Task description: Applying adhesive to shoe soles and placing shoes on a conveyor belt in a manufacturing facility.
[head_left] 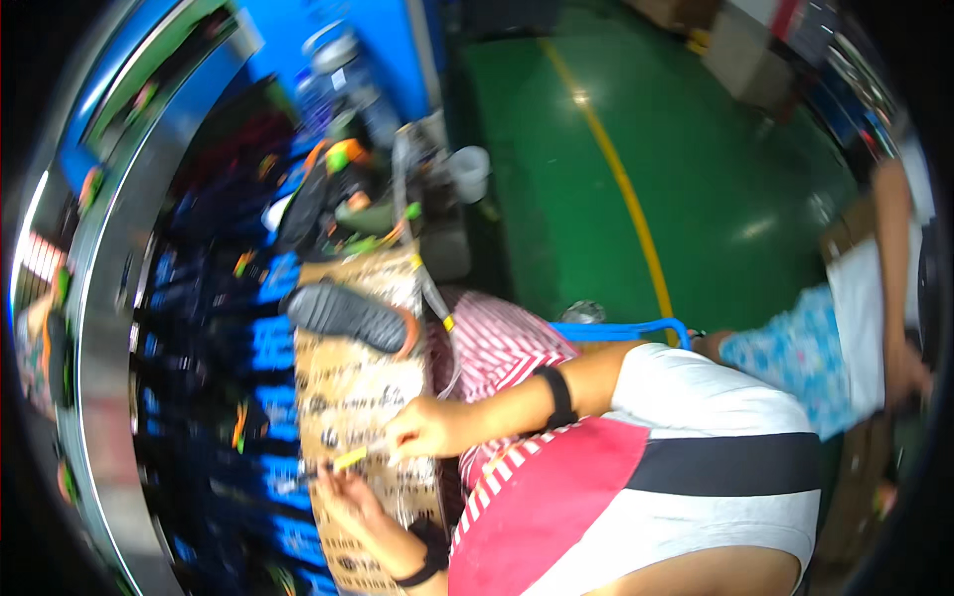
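Note:
Both my hands are above a cardboard surface (363, 382) wrapped in clear film. My right hand (435, 427) is closed, with a small whitish bit at its fingertips that I cannot make out. Lower down, my left hand (350, 502) has its fingers curled together near a slim dark thing, blurred by motion. A short yellow stick-like piece (350, 458) shows between the two hands, nearest the left fingertips; which hand holds it is unclear. Beyond my right hand a dark grey shoe (353, 316) with an orange edge lies on the cardboard, sole up, touched by neither hand.
Blue racks (278, 407) of dark items run along the left, beside a metal-edged line (104, 348) carrying shoes. Shoes and green and orange pieces (358, 194) are heaped beyond the cardboard, near a white cup (469, 174). A co-worker (870, 298) stands at the right.

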{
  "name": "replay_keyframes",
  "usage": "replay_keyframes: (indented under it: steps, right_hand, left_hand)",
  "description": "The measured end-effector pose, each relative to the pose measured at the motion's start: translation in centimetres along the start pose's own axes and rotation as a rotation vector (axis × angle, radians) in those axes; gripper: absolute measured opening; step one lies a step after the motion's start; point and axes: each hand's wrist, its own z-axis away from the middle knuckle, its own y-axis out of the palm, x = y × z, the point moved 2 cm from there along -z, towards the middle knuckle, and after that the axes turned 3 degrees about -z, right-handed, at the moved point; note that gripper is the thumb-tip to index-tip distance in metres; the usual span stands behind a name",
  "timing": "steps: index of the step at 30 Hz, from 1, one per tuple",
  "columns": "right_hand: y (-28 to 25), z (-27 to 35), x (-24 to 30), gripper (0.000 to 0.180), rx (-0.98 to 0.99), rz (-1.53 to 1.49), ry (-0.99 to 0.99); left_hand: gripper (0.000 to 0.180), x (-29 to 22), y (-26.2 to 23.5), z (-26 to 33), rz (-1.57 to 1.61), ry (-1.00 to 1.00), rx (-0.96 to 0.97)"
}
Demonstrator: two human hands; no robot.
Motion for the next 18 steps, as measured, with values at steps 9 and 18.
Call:
replay_keyframes:
  steps: [9, 18]
  right_hand:
    - [1.3, -0.2, 0.0, 0.014, 0.288, -0.281, 0.352]
    - [1.3, -2.0, -0.6, 0.013, 0.255, -0.442, 0.436]
  left_hand:
    - [0.032, 0.1, 3.0, 1.8, -0.105, 0.001, -0.132]
    - [0.032, 1.6, 6.9, -1.1, -0.324, -0.020, -0.164]
